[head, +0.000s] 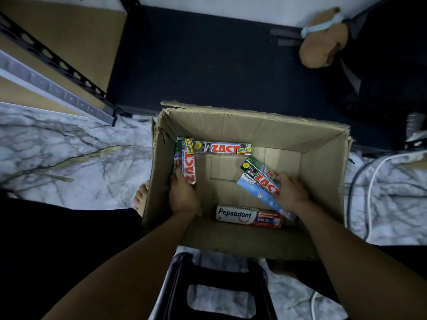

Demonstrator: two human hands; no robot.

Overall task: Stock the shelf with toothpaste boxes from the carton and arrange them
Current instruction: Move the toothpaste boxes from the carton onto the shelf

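**Slippage likely as both hands lift stacked boxes**

Both hands are down inside the carton (pixel 254 125). At 9 o'clock the left hand (pixel 182 195) curls its fingers round a silver ZACT box (pixel 188 162) standing against the wall, with a green box (pixel 177 155) tucked behind it. At 3 o'clock the right hand (pixel 291 192) clasps a red ZACT box (pixel 266 182) lying over a blue Pepsodent box (pixel 256 190). That pair is fanned rather than squared, so the lower box could slide free on the lift. Two more boxes lie loose, a ZACT Smokers box (pixel 223 148) at 12 o'clock and a white Pepsodent box (pixel 245 215) at 6. The shelf (pixel 62 38) stands at 10 o'clock from the carton. Swinging there with both hands full risks clipping the torn rim.
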